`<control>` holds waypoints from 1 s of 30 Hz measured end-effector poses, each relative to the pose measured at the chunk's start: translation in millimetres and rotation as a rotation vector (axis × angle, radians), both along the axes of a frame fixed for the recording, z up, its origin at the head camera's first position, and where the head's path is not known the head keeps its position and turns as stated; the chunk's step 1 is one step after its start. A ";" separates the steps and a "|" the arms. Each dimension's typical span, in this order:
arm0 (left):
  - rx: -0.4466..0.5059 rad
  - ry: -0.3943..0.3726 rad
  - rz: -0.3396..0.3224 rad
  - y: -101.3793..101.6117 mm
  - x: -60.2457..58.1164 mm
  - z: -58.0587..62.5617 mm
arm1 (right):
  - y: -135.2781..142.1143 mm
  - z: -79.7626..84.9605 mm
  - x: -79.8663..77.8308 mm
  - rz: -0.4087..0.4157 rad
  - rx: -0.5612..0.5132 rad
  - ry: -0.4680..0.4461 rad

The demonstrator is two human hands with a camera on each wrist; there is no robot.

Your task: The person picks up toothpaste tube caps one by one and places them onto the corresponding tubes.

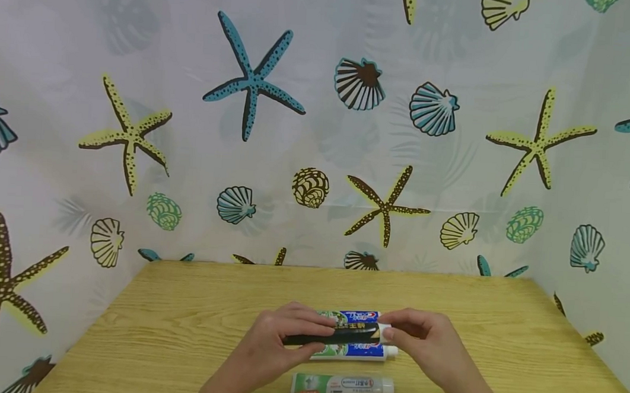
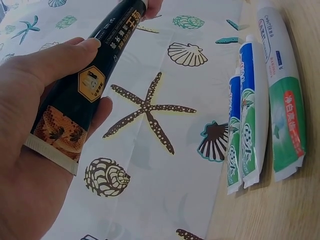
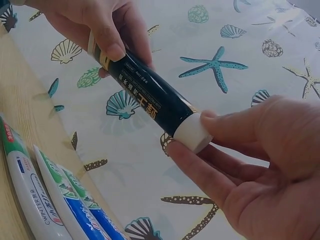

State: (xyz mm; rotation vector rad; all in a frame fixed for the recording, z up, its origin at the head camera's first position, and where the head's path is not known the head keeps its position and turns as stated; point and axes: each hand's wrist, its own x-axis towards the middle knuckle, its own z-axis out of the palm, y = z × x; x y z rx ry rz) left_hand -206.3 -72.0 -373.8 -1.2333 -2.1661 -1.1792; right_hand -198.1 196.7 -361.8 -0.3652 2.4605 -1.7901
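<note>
A black toothpaste tube (image 1: 347, 335) with gold lettering and a white cap (image 3: 192, 132) is held level above the table between both hands. My left hand (image 1: 282, 332) grips the tube's body toward its crimped end, thumb on one side and fingers on the other; a honeycomb picture (image 2: 61, 131) shows near that end. With thumb and fingers my right hand (image 1: 429, 338) pinches the white cap, which sits on the tube. Below the black tube lie two blue, green and white toothpaste tubes (image 2: 254, 115), partly hidden by it in the head view.
Closer to the table's front lies a white and green toothpaste tube (image 1: 342, 387), apart from the blue ones. The wooden table (image 1: 181, 308) is bordered at the back and sides by a white curtain (image 1: 308, 131) printed with starfish and shells.
</note>
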 end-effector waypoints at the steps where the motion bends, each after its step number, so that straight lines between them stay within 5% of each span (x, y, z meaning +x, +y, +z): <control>1: -0.006 0.008 0.002 -0.1 -1.6 -1.8 | -0.3 0.0 0.1 -0.007 -0.002 -0.007; 12: -0.044 -0.051 0.003 -0.6 -4.6 -5.7 | -0.1 -0.9 -0.5 -0.039 -0.011 -0.053; 20: -0.069 -0.198 -0.022 -7.8 -4.0 -14.4 | 4.7 -6.8 -3.1 0.027 -0.040 -0.128; 30: -0.098 -0.152 -0.111 -14.7 -6.2 -18.5 | 13.3 -11.1 -0.1 0.063 -0.013 -0.119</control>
